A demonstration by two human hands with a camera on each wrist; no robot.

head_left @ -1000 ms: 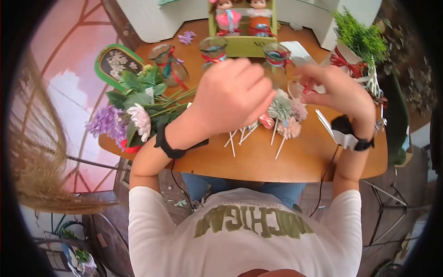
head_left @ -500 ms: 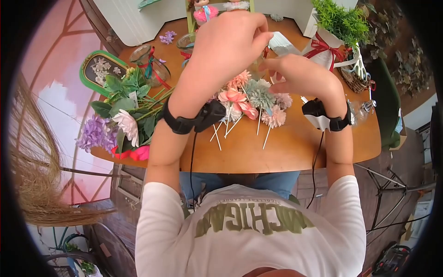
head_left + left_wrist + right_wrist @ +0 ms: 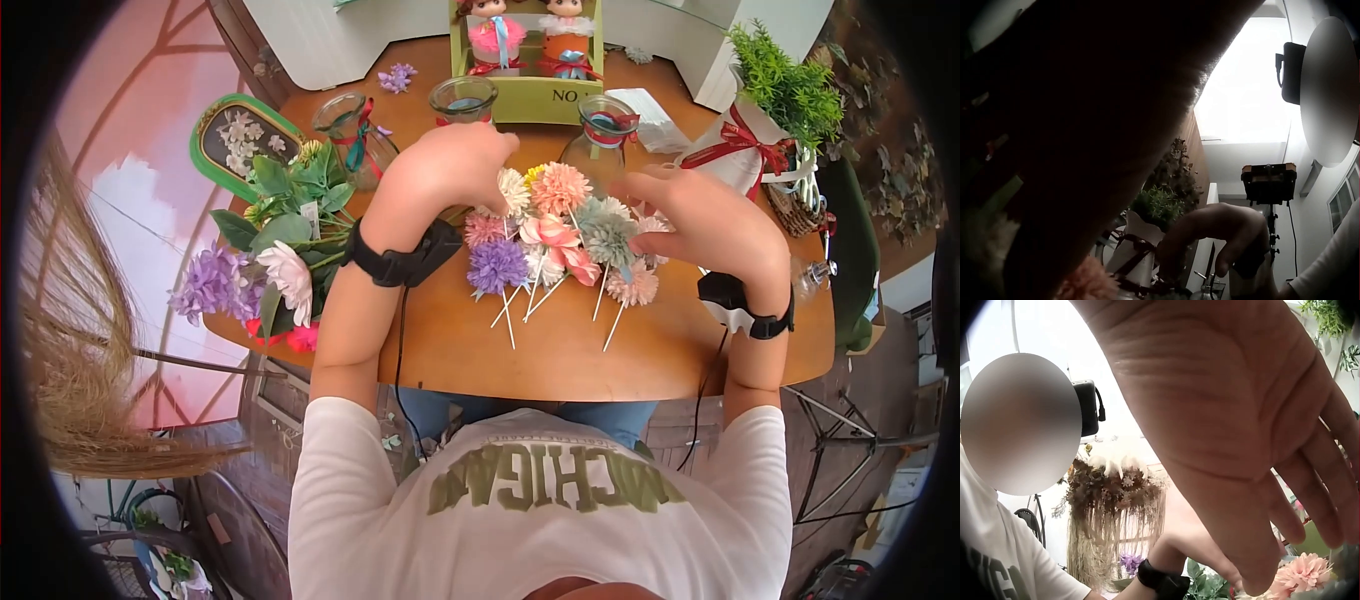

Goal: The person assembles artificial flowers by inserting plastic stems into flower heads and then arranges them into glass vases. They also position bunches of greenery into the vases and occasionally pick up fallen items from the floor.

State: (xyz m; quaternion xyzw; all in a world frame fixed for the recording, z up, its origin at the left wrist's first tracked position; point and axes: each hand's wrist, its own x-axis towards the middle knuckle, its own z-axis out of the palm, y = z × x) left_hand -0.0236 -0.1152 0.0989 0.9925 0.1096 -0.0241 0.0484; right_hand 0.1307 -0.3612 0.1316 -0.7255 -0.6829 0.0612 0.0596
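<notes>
- Flower heads (image 3: 550,230), cream, peach, pink, purple and grey-green: lying grouped on the wooden table (image 3: 450,350); white stems (image 3: 510,320) run mostly toward 6 and 7 o'clock. Clock centred on this group, head view.
- Left hand (image 3: 440,175): at 10 o'clock, bent over the group's edge, next to the cream flower (image 3: 513,190). Fingers partly hidden; cannot tell whether they grip anything. Left wrist view too dark to settle it.
- Right hand (image 3: 710,215): at 3 o'clock, beside the grey-green flower (image 3: 608,235). Fingers loosely bent and somewhat apart, palm bare in the right wrist view. Contact with the nearest petals: unclear.
- Glass vases: one (image 3: 600,150) near 1 o'clock; one (image 3: 463,90) at 11, lower part covered by the left hand; one (image 3: 345,125) at 10, partly hidden by the left arm.
- Leafy bouquet (image 3: 290,215): 9 o'clock, stem ends cut off from sight by the left forearm.
- Doll box (image 3: 530,100): 12 o'clock, lettering partly blocked, top out of frame.
- Potted plant (image 3: 785,90): 2 o'clock, red bow on its white wrap.
</notes>
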